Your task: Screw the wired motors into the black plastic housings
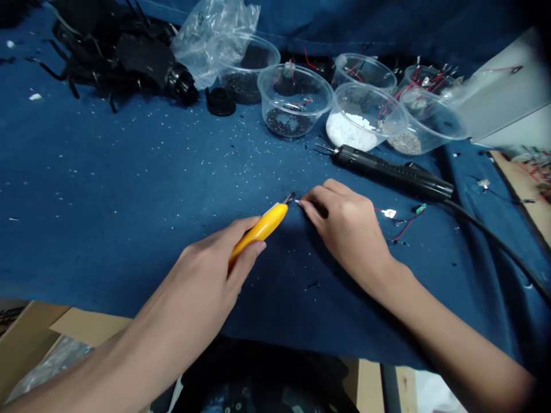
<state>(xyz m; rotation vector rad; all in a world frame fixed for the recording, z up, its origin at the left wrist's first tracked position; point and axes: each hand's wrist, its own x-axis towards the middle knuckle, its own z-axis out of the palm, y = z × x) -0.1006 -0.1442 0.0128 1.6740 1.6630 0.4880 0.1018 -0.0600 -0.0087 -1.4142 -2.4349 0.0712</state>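
My left hand point(215, 252) is wrapped round a yellow-handled cutting tool point(263, 227), whose dark metal tip points up and right. Just right of that tip, my right hand point(344, 221) is closed in a pinch on a small white-tipped piece point(298, 201), mostly hidden by the fingers. A red wire comes out behind the right hand toward a small white part point(389, 213) lying on the blue cloth. Beside it lies a small green part point(420, 209) on a red wire.
A black electric screwdriver point(391, 173) lies beyond my right hand, its cable running right. Clear plastic tubs point(297, 86) with small parts line the back. Black straps and gear point(142, 57) lie back left beside a clear bag point(206, 37). Cardboard boxes point(90, 326) stand below the front edge.
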